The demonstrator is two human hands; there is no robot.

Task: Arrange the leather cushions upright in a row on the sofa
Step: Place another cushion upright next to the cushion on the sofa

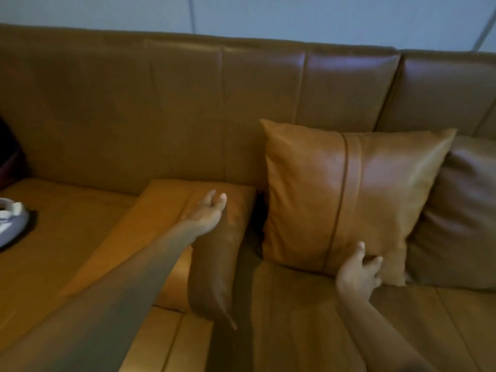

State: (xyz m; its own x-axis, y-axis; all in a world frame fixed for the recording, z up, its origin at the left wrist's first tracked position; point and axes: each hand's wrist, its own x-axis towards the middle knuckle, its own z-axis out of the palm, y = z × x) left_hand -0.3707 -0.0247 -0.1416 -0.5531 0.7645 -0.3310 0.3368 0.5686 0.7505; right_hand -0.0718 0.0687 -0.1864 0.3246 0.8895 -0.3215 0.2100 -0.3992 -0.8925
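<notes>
While the sofa (134, 108) backrest already props one upright cushion (349, 200), the flat cushion (171, 237) toward the seat's middle is reached by the spread left hand (208, 213); the loosely spread right hand (358, 275) is best kept steadying the upright one's lower edge.

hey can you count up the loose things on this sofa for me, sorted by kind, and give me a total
Tan leather cushions: 2, one upright, one lying flat
Darker brown cushions: 1, at the right edge, partly hidden
White objects: 1, at the left edge, too cropped to identify
Total: 4
</notes>
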